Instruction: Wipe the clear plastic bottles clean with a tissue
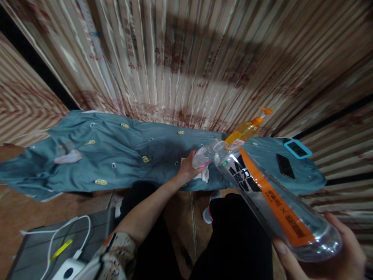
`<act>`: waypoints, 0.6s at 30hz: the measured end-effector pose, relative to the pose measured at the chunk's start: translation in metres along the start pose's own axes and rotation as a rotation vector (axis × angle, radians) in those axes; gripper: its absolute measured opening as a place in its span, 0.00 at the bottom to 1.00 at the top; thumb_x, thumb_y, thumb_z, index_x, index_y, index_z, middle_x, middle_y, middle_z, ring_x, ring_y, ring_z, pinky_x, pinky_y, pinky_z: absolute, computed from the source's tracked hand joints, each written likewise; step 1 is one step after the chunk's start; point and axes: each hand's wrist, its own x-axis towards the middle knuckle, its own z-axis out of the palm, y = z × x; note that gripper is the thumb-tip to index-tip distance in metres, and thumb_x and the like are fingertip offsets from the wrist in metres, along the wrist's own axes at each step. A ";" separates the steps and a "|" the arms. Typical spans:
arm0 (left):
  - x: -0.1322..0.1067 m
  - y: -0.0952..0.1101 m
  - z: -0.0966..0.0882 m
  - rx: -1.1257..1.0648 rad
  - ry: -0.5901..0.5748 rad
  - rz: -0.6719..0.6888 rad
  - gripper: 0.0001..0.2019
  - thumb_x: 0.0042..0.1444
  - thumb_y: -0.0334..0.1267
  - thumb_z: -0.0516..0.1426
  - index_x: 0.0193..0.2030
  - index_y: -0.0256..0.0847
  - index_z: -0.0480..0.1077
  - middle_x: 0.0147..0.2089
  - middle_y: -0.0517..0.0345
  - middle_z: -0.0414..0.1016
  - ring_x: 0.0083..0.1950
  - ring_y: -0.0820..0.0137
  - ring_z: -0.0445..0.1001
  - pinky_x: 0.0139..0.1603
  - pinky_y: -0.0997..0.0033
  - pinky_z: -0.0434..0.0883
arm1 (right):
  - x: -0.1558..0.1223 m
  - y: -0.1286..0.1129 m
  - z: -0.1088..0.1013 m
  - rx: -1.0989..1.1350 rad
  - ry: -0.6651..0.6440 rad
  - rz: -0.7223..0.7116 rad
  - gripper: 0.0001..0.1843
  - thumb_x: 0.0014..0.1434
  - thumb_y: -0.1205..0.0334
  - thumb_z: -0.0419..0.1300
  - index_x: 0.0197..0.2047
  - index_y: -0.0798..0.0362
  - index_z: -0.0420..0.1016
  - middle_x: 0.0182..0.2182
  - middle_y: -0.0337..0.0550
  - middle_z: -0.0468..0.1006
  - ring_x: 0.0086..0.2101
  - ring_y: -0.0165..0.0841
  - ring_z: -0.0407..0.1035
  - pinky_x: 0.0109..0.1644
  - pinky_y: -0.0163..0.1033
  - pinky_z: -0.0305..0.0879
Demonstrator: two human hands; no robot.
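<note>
My right hand (329, 252) grips the base of a large clear plastic bottle (271, 198) with an orange and black label, tilted so its open mouth points away at a smaller container. My left hand (189, 167) is closed around that small clear bottle (204, 155), holding it over the teal cloth (116, 155) beside a white tissue (204, 175). The mouths of the two bottles meet near the middle of the view.
An orange pump bottle (247, 130) stands behind the bottles. A black phone (284, 166) and a blue-framed device (297, 149) lie on the cloth at right. A pink-white item (68, 157) lies at left. A white charger with cable (68, 268) sits on a grey box below.
</note>
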 end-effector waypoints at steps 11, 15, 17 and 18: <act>0.001 0.000 0.001 0.004 0.009 -0.004 0.32 0.47 0.34 0.68 0.59 0.44 0.64 0.54 0.54 0.80 0.57 0.56 0.78 0.57 0.60 0.74 | -0.003 0.004 -0.001 0.010 0.019 0.009 0.50 0.55 0.55 0.73 0.74 0.55 0.55 0.62 0.53 0.63 0.54 0.42 0.64 0.65 0.51 0.57; 0.001 0.000 0.001 0.001 0.013 -0.006 0.31 0.46 0.34 0.68 0.58 0.45 0.65 0.54 0.55 0.80 0.56 0.56 0.79 0.57 0.59 0.74 | -0.005 0.009 0.001 0.011 0.057 0.013 0.53 0.51 0.52 0.75 0.73 0.58 0.57 0.61 0.58 0.63 0.53 0.45 0.65 0.64 0.59 0.57; 0.001 0.000 0.001 -0.005 0.017 -0.009 0.31 0.46 0.34 0.68 0.58 0.45 0.65 0.54 0.55 0.80 0.57 0.56 0.78 0.57 0.59 0.74 | -0.005 0.010 0.000 0.007 0.050 0.015 0.53 0.51 0.52 0.75 0.73 0.58 0.57 0.61 0.58 0.64 0.51 0.44 0.66 0.64 0.59 0.58; 0.001 0.000 0.001 -0.009 0.018 -0.009 0.31 0.46 0.34 0.68 0.57 0.45 0.65 0.54 0.55 0.80 0.57 0.56 0.78 0.57 0.59 0.74 | -0.005 0.009 0.000 0.010 0.041 0.012 0.54 0.51 0.53 0.75 0.73 0.58 0.56 0.61 0.58 0.64 0.50 0.43 0.66 0.64 0.58 0.58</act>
